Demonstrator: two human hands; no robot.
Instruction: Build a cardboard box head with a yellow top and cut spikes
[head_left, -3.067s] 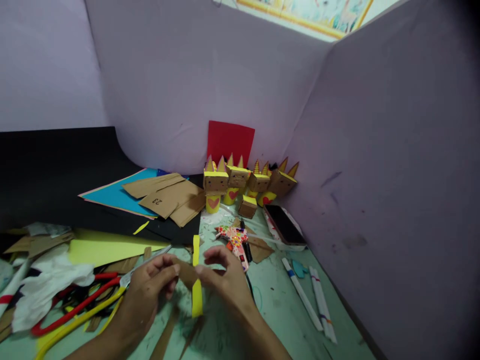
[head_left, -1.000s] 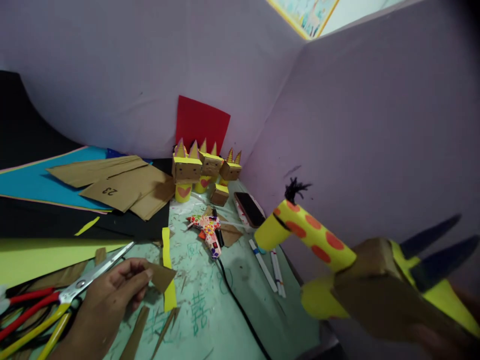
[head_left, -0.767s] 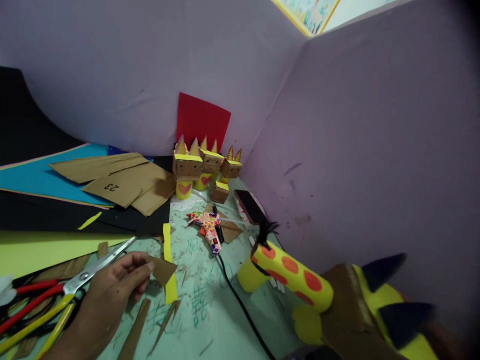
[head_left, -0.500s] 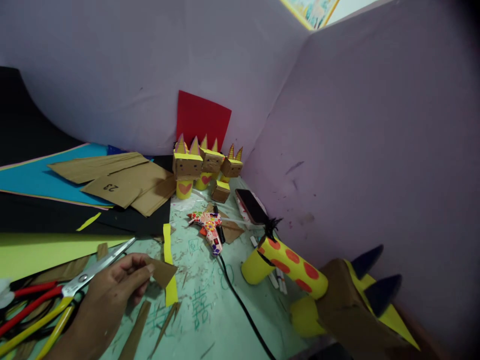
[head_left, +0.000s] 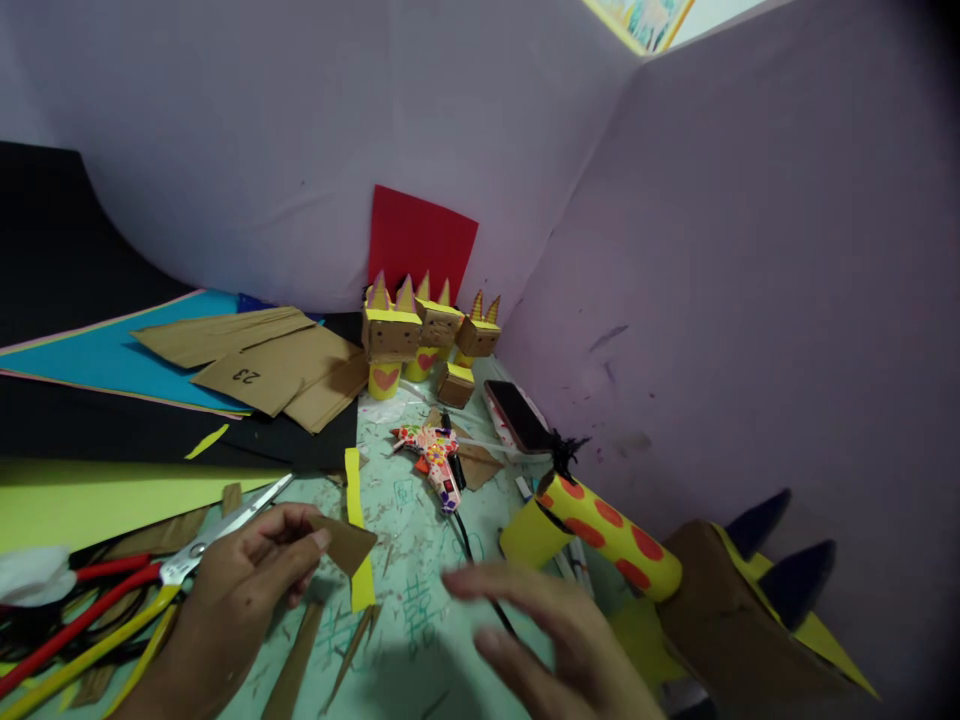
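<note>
My left hand (head_left: pixel 240 580) pinches a small brown cardboard piece (head_left: pixel 346 543) low over the green table (head_left: pixel 420 620), beside a yellow paper strip (head_left: pixel 358 530). Scissors (head_left: pixel 225 527) lie just left of that hand. My right hand (head_left: pixel 551 640) hovers open and blurred at the lower middle, holding nothing. To its right rests a cardboard giraffe figure (head_left: pixel 720 610) with a yellow neck tube with red spots (head_left: pixel 600 525) and dark blue horns.
Small cardboard box figures with yellow cups (head_left: pixel 420 335) stand at the back corner before a red sheet (head_left: pixel 424 240). A patterned glue gun (head_left: pixel 435 460) with a black cord, a phone (head_left: pixel 517 415), brown card sheets (head_left: pixel 262 365), blue and yellow paper lie about. Purple walls close in behind and right.
The giraffe figure came down from the air to rest on the table at the right. My right hand has let it go and moved left, open. My left hand keeps the cardboard piece.
</note>
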